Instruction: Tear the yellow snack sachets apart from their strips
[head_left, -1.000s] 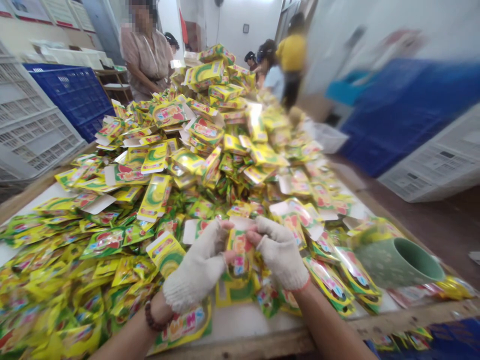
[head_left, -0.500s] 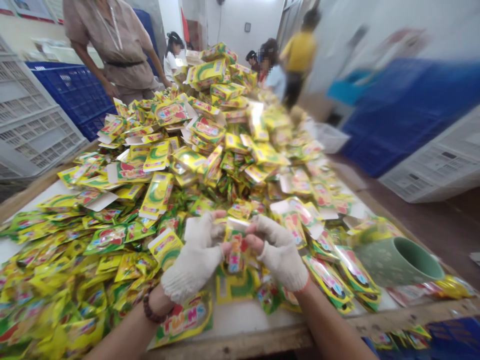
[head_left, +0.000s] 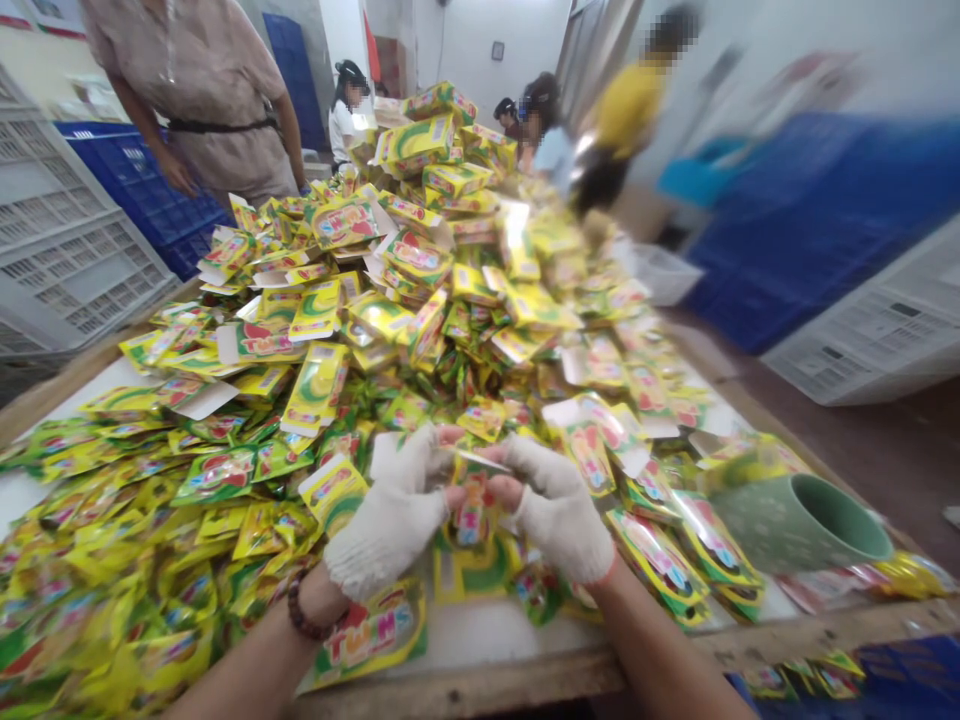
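Note:
Both hands wear white fingerless gloves and meet low in the middle of the view. Between them is a small yellow-and-green carton [head_left: 474, 512], its printed side towards me and its top edge a thin white line. My left hand [head_left: 397, 510] grips the carton's left side with thumb and fingers. My right hand [head_left: 559, 505] closes on the right side, thumb in front and fingers at the top edge. Under the hands lie another yellow carton [head_left: 472, 572] and a larger flat Twins carton [head_left: 375, 632]. Several green-and-yellow sachets [head_left: 217, 472] spread out left of my left hand.
A tall heap of cartons [head_left: 412, 255] fills the table ahead. At right lies a green patterned cylinder [head_left: 772, 510] on its side. Blue crates [head_left: 810, 240] and white crates [head_left: 75, 220] flank the table. A person in beige [head_left: 217, 100] stands at far left; others are behind.
The carton's white top flap, which faced me before, now shows only as a thin edge. My hands have barely moved. The people in beige and yellow have shifted outward.

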